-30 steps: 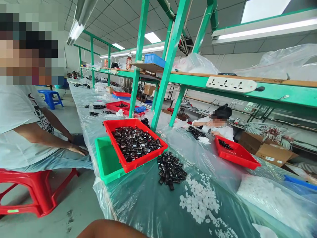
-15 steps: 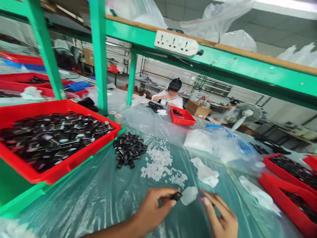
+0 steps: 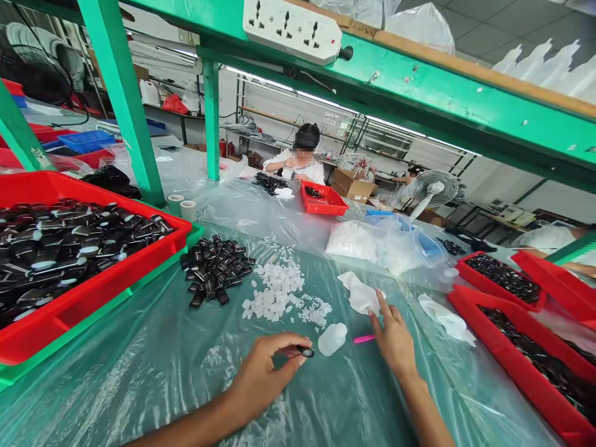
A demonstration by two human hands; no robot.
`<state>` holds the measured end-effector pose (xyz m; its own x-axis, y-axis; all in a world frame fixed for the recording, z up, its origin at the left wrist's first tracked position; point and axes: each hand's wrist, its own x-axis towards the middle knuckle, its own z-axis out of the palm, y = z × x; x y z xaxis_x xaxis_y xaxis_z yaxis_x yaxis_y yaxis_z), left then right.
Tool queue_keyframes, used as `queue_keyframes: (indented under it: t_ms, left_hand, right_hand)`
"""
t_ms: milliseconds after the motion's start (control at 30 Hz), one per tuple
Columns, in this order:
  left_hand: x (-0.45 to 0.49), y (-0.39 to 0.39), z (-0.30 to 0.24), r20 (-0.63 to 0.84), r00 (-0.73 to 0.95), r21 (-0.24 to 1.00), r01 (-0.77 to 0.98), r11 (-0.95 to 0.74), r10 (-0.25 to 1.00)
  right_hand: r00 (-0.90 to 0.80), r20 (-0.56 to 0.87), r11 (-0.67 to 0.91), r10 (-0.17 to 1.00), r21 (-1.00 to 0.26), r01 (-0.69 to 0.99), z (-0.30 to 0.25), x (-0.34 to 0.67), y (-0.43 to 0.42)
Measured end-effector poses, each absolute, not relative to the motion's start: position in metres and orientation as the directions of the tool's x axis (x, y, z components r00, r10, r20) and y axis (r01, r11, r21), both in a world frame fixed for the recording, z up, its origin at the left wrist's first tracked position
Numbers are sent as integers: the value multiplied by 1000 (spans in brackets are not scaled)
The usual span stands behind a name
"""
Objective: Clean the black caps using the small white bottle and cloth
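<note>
My left hand pinches a small black plastic piece with a rounded, pale end between thumb and fingertips. Fingers apart, my right hand reaches over the edge of a crumpled white cloth; whether the fingertips touch it I cannot tell. Beside that hand a slim pink stick-like tool lies on the table. Between the hands rests a translucent whitish pad. Beyond it are small white bits and a heap of white oval pieces. A pile of black pieces lies left of them.
A large red tray of black pieces stands at left. More red trays are at right, near another white cloth. A green frame with a power strip crosses overhead. A person sits across the table.
My right hand has let go of the pink tool, which now lies on the table, and has moved forward to the cloth. My left hand still holds the black piece. The view has shifted.
</note>
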<state>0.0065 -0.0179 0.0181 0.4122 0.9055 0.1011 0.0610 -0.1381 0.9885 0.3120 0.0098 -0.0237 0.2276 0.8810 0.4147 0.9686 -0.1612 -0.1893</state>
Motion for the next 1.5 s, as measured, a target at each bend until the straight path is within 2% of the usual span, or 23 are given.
queue_keyframes:
  t_ms: [167,400,600,733,800,900,967,1033,1200,1500]
  left_hand:
    - [8,-17,15,96,425,987,75,-141,900]
    - [8,-15,15,91,437,988,70,-135,895]
    - [8,-7,7,3,473,987,-144,74,881]
    - [5,-2,6,-58,492,955,-226,191,868]
    - [5,0,8,-78,498,945,-238,223,864]
    - [4,1,12,-112,499,934,-241,262,860]
    - [3,0,14,-127,508,925,-251,287,852]
    - [3,0,15,-145,512,912,-263,315,847]
    - [3,0,16,-181,497,891,-282,355,849]
    - [2,1,14,-187,485,894,-276,353,854]
  right_hand:
    - [114,408,-70,906,-120,990,-30,314,20]
    - [101,421,-29,901,-174,984,-30,311,18]
    - [149,394,-44,907,-264,964,-24,296,8]
    - [221,410,-81,885,-332,940,-13,287,-6]
    - [265,431,-73,863,-413,908,-6,285,-13]
    - [247,385,63,889,-637,768,4,283,-20]
    - [142,294,141,945,-759,636,9,283,-22]
    - [7,197,159,980,-813,560,12,282,-24]
    - [-181,90,179,979,-804,568,15,274,-27]
    - [-189,50,175,981,-657,733,2,257,-25]
